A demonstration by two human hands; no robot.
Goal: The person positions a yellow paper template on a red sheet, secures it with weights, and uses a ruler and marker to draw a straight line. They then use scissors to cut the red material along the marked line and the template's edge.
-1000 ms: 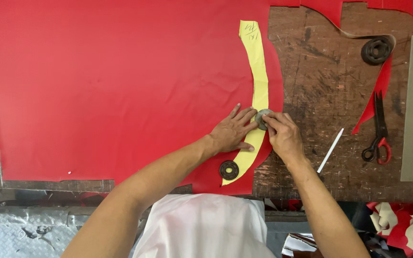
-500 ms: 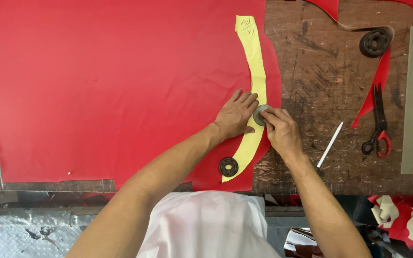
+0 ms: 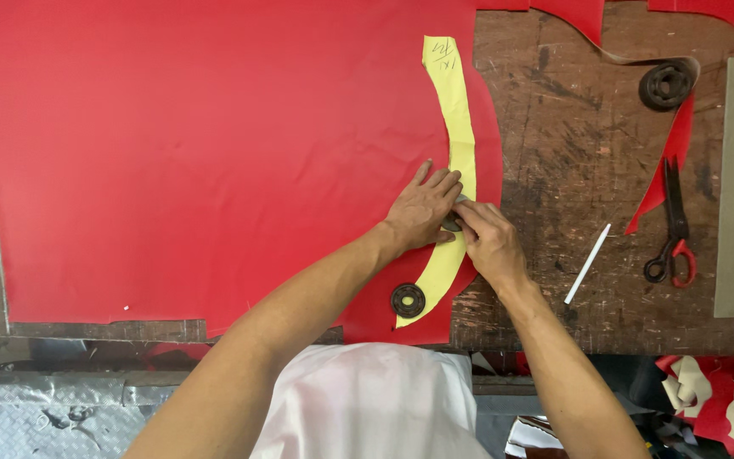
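Observation:
A large red sheet of fabric [image 3: 214, 153] lies flat on a worn wooden table [image 3: 571, 144]. Along its right edge rests a long curved yellow paper pattern [image 3: 456, 127]. My left hand [image 3: 422, 208] presses flat on the fabric and the pattern's middle. My right hand [image 3: 486, 242] sits against it, fingers pinched around a small dark round weight [image 3: 454, 223], mostly hidden between both hands. A second dark ring-shaped weight [image 3: 408, 300] sits on the fabric beside the pattern's lower end.
A white chalk stick [image 3: 588, 263] lies right of my right hand. Scissors with a red handle [image 3: 673, 229], a grey ruler [image 3: 731, 187], another dark ring weight [image 3: 664, 85] and red fabric scraps [image 3: 681, 144] are further right. Cloth scraps [image 3: 724, 399] sit below the table edge.
Both hands have stayed on the round weight at the pattern's middle. The view has shifted slightly; the pattern and fabric have not moved.

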